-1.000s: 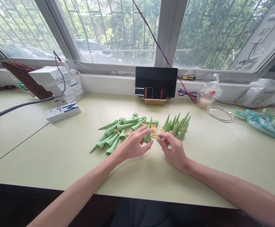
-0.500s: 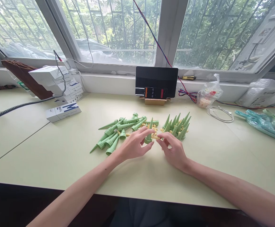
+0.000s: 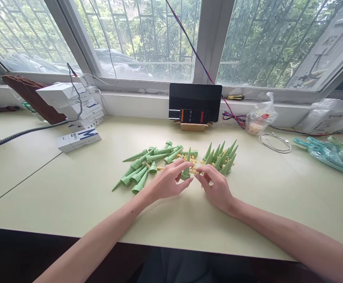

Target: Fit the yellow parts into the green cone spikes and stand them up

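Observation:
My left hand (image 3: 169, 179) has its thumb and fingers round a green plastic spike (image 3: 188, 163), which stands point up with its wide collar low. Close by on the right, my right hand (image 3: 217, 188) pinches a small pale-yellow plastic piece (image 3: 195, 171) at the spike's side. Whether that piece touches the spike I cannot tell. Left of my hands lies a loose pile of green spikes (image 3: 142, 163). A group of upright green spikes (image 3: 221, 157) stands to the right. Small yellow pieces (image 3: 193, 156) are scattered behind my fingers.
A phone (image 3: 193, 116) showing a timer leans against a dark tablet-like screen (image 3: 195, 96). White boxes (image 3: 79, 139) and a coiled cable (image 3: 35, 129) are at left. A tied plastic bag (image 3: 261, 118), white cable (image 3: 274, 142) and wrapped teal tools (image 3: 330, 155) are at right.
Both my hands stay almost in place, with the spike and yellow piece between them. At the far left edge, part of another person's hand has come into view.

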`<state>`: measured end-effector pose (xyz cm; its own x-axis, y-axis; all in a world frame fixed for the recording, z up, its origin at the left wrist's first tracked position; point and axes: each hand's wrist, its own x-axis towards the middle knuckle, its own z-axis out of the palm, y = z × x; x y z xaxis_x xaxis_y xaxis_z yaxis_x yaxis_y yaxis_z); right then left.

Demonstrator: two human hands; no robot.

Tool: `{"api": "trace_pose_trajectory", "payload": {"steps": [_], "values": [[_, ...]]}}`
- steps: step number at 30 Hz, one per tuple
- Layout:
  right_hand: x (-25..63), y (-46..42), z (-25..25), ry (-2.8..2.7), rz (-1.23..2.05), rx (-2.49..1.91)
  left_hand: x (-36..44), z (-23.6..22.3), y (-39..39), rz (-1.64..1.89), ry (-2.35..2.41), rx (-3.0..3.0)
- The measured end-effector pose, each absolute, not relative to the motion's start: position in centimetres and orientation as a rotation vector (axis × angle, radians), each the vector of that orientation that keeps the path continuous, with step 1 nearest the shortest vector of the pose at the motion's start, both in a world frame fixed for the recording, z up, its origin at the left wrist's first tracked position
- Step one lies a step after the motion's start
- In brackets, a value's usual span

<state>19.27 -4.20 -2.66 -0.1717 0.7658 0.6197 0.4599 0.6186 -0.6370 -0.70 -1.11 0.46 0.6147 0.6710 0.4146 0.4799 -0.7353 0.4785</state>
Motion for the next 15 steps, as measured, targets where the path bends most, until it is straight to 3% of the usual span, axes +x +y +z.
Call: {"api": "trace_pose_trajectory", "payload": {"steps": [15], "values": [[19.31,-4.04,-3.03,-1.852,0.406,-1.043,-0.63,0.52,-1.09,0.807,0.940,2.528]]}}
